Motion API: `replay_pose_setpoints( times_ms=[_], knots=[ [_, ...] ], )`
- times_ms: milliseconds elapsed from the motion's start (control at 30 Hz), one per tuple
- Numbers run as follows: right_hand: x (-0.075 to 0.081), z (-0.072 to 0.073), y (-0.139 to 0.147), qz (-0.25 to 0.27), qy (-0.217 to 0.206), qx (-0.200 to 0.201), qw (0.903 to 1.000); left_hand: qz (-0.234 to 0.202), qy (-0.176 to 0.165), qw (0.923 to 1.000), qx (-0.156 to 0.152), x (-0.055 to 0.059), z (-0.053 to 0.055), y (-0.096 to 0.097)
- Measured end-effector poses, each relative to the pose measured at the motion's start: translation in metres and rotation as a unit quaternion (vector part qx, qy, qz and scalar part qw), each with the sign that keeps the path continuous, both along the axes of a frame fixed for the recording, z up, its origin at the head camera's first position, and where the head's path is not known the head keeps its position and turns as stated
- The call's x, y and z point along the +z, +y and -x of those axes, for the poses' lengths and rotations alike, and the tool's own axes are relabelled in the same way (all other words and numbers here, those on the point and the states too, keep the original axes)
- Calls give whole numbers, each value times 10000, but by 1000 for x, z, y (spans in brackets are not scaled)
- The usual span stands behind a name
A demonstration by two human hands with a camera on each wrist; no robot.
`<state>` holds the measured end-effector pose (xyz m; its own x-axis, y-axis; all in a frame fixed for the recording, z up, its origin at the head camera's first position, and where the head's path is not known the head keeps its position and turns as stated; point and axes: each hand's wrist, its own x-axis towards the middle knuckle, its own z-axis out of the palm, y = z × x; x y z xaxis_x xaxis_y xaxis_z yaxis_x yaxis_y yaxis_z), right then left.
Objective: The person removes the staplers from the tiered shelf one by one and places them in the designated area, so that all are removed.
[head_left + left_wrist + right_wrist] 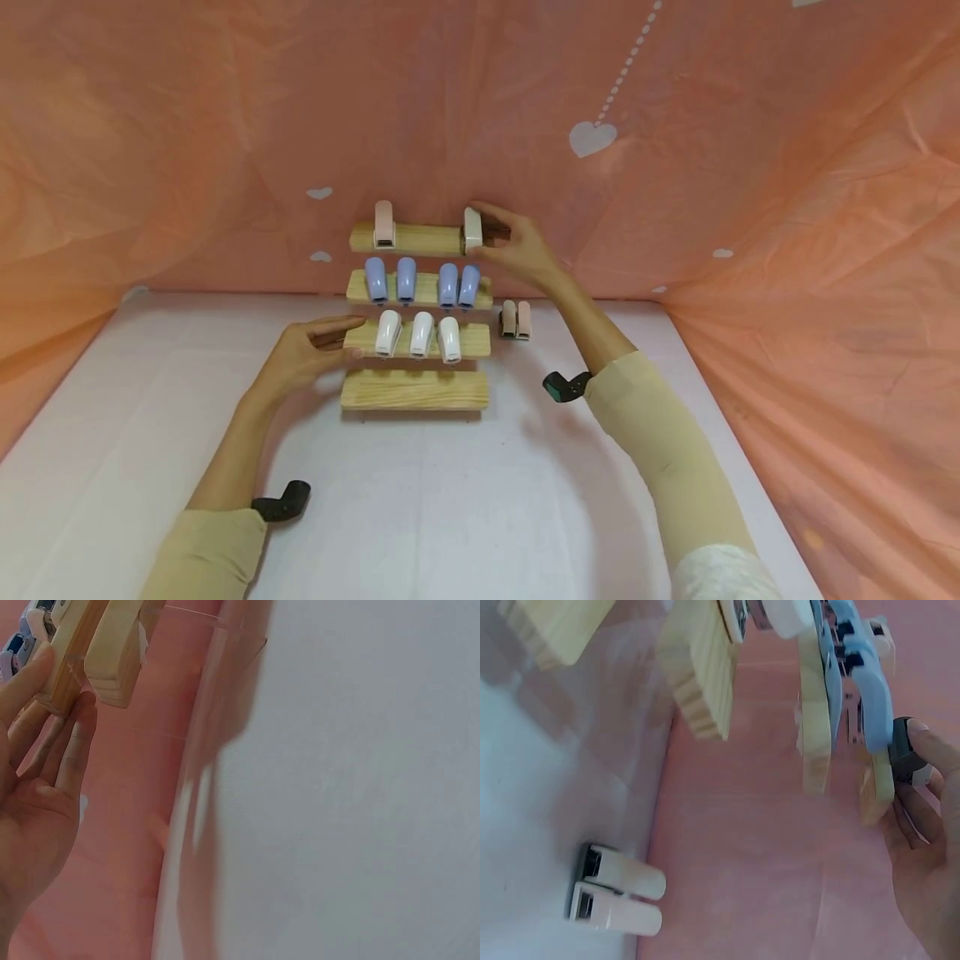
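My right hand [521, 250] holds a white mini stapler [472, 229] between thumb and fingers at the right end of the top board of a tiered wooden rack [427, 240]. In the right wrist view, the dark underside of that stapler [906, 754] shows by the board's end. My left hand [303, 354] grips the left end of the third board [476, 340], thumb above and fingers beneath in the left wrist view. A pink stapler [384, 223] stands on the top board's left. Several blue staplers [406, 279] line the second board; three white staplers [421, 335] sit on the third.
Two more staplers, one beige [508, 318] and one pink [524, 320], lie side by side on the white tabletop [450, 508] right of the rack. The lowest board [415, 390] is bare. Pink-orange cloth [225, 125] hangs behind and at the sides.
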<state>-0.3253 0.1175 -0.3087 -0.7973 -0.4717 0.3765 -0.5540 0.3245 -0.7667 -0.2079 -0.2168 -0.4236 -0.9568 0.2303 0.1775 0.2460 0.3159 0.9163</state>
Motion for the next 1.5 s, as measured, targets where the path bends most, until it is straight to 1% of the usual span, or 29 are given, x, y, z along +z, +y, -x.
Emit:
replay_pose_setpoints(
  times_ms=[100,367,567,767,1000,1100,1200,1367,1500],
  knots=[
    [-2,0,12,-3,104,-76,9999,-21,-25,10000,10,0,1,0],
    [-6,-3,35,92,170,-271,9994,-18,-83,9999,106,-1,0,1],
    [-16,-6,52,52,-22,-602,9982,23,-56,9999,91,-1,0,1],
    [-31,-5,68,139,-289,-456,9984,41,-2,9999,100,-1,1,1],
    [-54,-7,87,-208,-652,-633,9956,43,-14,9999,144,0,-2,2],
    [-64,-8,93,-196,-826,-587,9947,31,-20,9999,156,0,-3,2],
    [-74,-9,99,-192,-929,-561,9939,-15,-6,9999,132,0,-2,3],
    [-92,-10,106,-254,-1015,-643,9924,-16,53,9999,127,-1,-1,2],
    [-106,-10,109,-337,-1060,-730,9911,20,14,9999,165,-3,-1,1]
  ],
)
